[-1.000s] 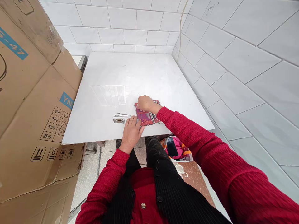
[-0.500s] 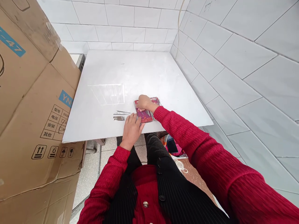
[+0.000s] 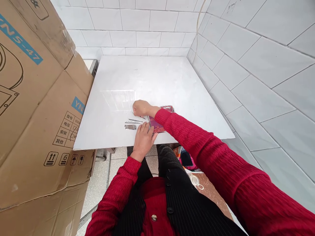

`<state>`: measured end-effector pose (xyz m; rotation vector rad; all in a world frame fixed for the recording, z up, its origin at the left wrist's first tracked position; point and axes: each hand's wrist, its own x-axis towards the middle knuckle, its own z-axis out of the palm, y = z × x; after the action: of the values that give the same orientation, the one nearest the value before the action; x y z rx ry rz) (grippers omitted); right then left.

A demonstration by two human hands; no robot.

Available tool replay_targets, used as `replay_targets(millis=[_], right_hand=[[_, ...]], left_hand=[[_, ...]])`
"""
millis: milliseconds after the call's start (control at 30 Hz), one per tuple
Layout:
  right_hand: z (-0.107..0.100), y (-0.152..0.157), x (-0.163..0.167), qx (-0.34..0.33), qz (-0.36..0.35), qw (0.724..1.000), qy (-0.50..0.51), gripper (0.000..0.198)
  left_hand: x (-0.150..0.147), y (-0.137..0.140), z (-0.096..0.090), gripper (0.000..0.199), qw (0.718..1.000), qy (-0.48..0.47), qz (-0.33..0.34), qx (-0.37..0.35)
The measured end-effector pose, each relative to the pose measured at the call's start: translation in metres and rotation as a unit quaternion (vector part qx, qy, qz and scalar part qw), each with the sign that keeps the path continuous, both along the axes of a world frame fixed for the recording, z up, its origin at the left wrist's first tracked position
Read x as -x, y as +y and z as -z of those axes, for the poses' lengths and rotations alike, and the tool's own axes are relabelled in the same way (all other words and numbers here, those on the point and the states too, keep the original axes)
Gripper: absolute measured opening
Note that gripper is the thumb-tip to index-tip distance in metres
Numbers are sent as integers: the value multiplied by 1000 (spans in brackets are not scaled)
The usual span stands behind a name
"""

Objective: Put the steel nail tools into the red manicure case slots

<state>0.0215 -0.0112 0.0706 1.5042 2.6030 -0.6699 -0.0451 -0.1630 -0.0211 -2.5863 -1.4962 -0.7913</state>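
Note:
A red-and-purple manicure case (image 3: 158,127) lies open on the white table, some metal tools in its far part. My left hand (image 3: 143,137) holds its near left corner, thumb at the near edge and fingers along the left side. My right hand (image 3: 141,108) is closed in a pinch over the table, left of the case. A thin metal manicure tool (image 3: 143,118) pokes out below its fingers; most of it is hidden. Nearby lie several slim metal tools (image 3: 134,121) in a row and nail clippers (image 3: 130,127) nearer to me.
A large cardboard box (image 3: 49,114) stands against the left side of the white table (image 3: 172,78). Tiled walls (image 3: 137,23) close off the back and right. Below the right front edge are a dark phone-like object (image 3: 186,158) and a white ring-shaped item (image 3: 195,181).
My right hand has moved left from over the case to the row of tools, carrying a thin metal tool. My left hand stays at the case corner. The whole view has shifted slightly.

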Motion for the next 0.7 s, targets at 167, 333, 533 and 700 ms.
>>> replay_targets(millis=[167, 333, 533, 700], right_hand=[[11, -15, 17, -25, -20, 999, -11, 12], [-2, -11, -30, -62, 61, 996, 17, 23], [-15, -23, -96, -16, 191, 980, -54, 22], [-1, -37, -93, -65, 196, 972, -109, 23]], left_hand=[[-1, 2, -3, 32, 1000, -12, 7, 9], [-1, 1, -3, 36, 1000, -8, 2, 6], [-1, 1, -1, 35, 1000, -1, 1, 0], [-1, 1, -2, 35, 1000, 2, 3, -7]])
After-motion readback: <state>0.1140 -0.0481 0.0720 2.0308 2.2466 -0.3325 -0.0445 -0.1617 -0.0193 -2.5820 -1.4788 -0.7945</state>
